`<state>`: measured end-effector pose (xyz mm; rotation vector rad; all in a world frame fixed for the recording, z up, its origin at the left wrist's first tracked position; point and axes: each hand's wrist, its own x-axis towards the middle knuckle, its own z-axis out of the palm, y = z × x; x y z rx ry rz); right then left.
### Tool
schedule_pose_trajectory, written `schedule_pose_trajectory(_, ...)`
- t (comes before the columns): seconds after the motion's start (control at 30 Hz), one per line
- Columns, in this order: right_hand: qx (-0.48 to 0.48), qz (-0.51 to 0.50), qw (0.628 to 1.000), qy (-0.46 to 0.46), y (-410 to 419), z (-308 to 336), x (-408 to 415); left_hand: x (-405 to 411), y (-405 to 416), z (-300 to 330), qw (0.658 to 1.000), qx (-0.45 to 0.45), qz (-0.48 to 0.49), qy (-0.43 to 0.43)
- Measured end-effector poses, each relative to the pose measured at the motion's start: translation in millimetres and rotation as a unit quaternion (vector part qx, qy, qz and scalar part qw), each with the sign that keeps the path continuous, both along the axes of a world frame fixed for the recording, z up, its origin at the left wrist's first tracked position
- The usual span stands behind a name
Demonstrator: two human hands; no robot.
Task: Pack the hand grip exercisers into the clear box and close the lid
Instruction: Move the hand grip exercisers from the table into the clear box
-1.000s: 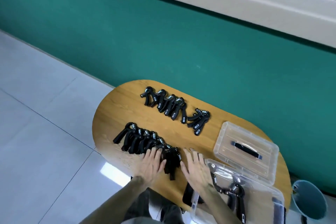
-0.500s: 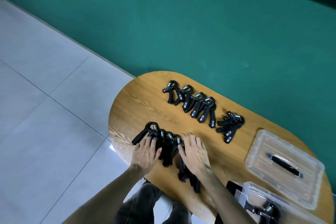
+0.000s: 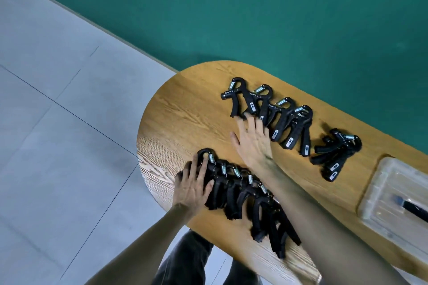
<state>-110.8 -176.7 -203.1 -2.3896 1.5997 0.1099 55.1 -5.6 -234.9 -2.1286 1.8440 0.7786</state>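
Black hand grip exercisers with silver springs lie in groups on the wooden table (image 3: pixel 185 109). A near row (image 3: pixel 243 194) runs along the front edge; my left hand (image 3: pixel 193 185) lies flat on its left end, fingers spread. A far row (image 3: pixel 271 113) lies near the wall; my right hand (image 3: pixel 252 141) is stretched out flat, fingertips touching the handles of its left exercisers. A small pile (image 3: pixel 335 155) sits further right. The clear lid with a black handle (image 3: pixel 393 201) rests at the right edge. The box itself is out of view.
A green wall (image 3: pixel 254 18) runs close behind the table. Grey tiled floor (image 3: pixel 58 146) lies to the left. The table's rounded left end is near my left hand. My dark trouser legs (image 3: pixel 185 261) show below the table edge.
The view has swung left, so the clear box left the frame. My right hand left the near row and reached to the far row. My left hand stayed on the near row.
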Motion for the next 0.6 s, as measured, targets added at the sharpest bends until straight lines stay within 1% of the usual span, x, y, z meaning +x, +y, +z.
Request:
schedule_pose_trajectory(0.07,-0.018,-0.005,1.0,0.005,-22,-11,11,5,0,-8,0.999,-0.026,0.0,0.023)
schedule_pose_trajectory(0.13,-0.02,-0.017,1.0,0.013,-41,-23,22,13,0,-16,0.999,-0.046,-0.016,0.022)
schedule_pose_trajectory(0.3,0.008,-0.016,0.999,0.036,-77,-45,43,19,-8,-18,0.999,-0.041,-0.025,0.016)
schedule_pose_trajectory(0.37,0.024,-0.008,0.998,0.057,-83,-53,48,18,-11,-19,0.999,-0.042,-0.024,0.019)
schedule_pose_trajectory(0.47,0.017,-0.001,0.996,0.092,-86,-58,48,21,-13,-22,0.998,-0.046,-0.028,0.022)
schedule_pose_trajectory(0.6,0.001,-0.008,0.995,0.1,-92,-57,48,23,-13,-30,0.998,-0.053,-0.045,0.006)
